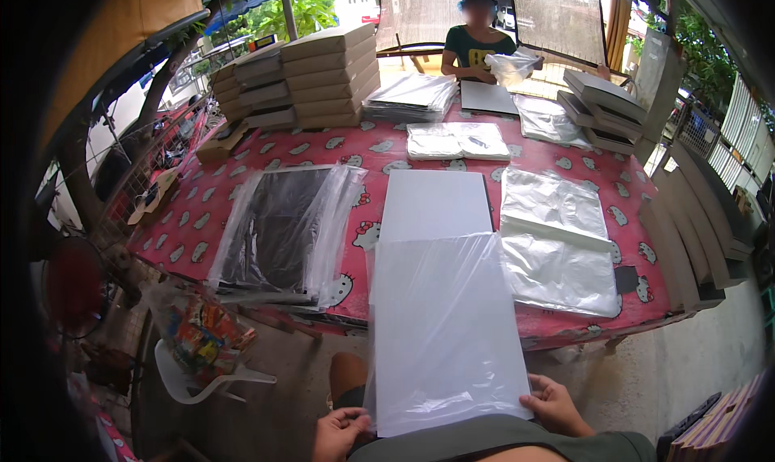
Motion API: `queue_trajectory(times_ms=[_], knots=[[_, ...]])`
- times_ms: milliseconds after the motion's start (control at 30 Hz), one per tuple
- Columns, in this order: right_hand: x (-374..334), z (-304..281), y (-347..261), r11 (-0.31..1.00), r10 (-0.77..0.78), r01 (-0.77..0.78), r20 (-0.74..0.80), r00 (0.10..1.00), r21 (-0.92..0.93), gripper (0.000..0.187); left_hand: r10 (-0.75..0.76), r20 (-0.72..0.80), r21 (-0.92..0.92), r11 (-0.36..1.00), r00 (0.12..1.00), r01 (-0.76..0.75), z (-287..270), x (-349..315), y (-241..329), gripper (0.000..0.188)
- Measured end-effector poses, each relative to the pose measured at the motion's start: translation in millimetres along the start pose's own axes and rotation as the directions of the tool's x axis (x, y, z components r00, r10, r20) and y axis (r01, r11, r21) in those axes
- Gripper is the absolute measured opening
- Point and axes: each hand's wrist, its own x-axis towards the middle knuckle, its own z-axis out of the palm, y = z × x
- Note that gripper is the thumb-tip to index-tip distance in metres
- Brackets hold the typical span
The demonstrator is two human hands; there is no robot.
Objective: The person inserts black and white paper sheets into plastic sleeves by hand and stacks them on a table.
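Observation:
Close to my body, a white board [440, 325] lies inside a clear plastic bag [460, 401], reaching from the table's near edge over my lap. My left hand [342, 432] has its fingers closed at the bag's near left corner. At the near right corner my right hand [555, 405] pinches the bag's edge between thumb and fingers. Beyond the bagged board lies another white board [436, 199], partly covered by it. A pile of dark sheets in clear plastic [282, 236] sits to the left. Flat clear plastic bags [557, 244] are stacked to the right.
The table has a pink patterned cover [182, 220]. Wrapped brown packs [331, 74] rise at the back left; more stacked boards [605, 111] stand back right. Across the table a person [482, 42] handles clear plastic. A white chair [182, 381] holds a bag of colourful packets [206, 333].

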Motion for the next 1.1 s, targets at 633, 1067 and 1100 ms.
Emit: queue_trajectory(times_ms=[633,1067,1100], knots=[[117,154,-28,0.894,-0.343,0.431,0.432,0.834,-0.122,0.062,0.806,-0.456,0.445,0.574,0.378,-0.687,-61,85,60,0.058],[242,371,-65,0.314,-0.349,0.753,0.668,0.657,-0.578,0.043,0.918,-0.343,0.932,0.359,0.2,-0.051,-300,252,103,0.044],[245,368,-63,0.228,-0.349,0.747,0.663,0.662,-0.625,0.045,0.905,-0.421,0.899,0.425,0.062,-0.108,-285,265,100,0.041]])
